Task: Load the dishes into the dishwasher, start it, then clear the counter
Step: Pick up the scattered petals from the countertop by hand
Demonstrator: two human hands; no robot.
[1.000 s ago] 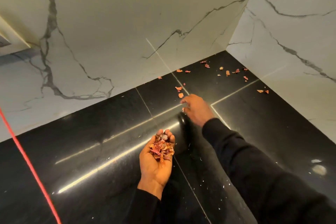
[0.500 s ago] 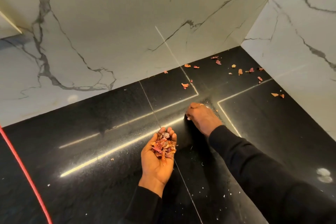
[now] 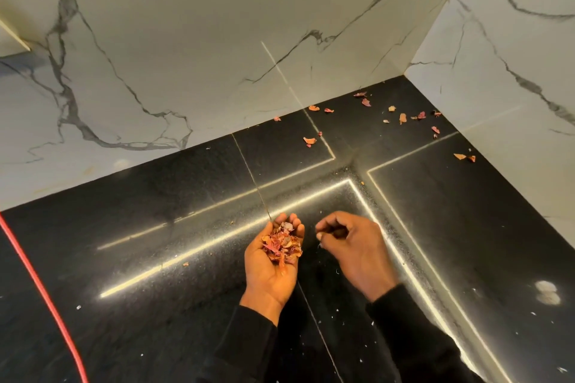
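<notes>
My left hand [image 3: 273, 261] is palm up over the black counter [image 3: 155, 258], cupped around a heap of dry reddish peel scraps [image 3: 281, 244]. My right hand [image 3: 351, 246] hovers just to its right, fingertips pinched together near the heap; whether a scrap is between them is too small to tell. Several loose scraps [image 3: 401, 117] lie scattered in the far corner of the counter, one [image 3: 309, 140] nearer the middle, two [image 3: 465, 157] by the right wall and a small one [image 3: 185, 264] left of my hands.
White marble walls [image 3: 217, 40] meet at the corner behind the counter. A red cord [image 3: 46, 298] runs along the left side. Small white specks and two pale spots [image 3: 546, 292] dot the counter at the right.
My right hand has pulled back from the counter's middle toward my left hand, and the scraps that lay there are gone. My left hand stayed cupped with the heap.
</notes>
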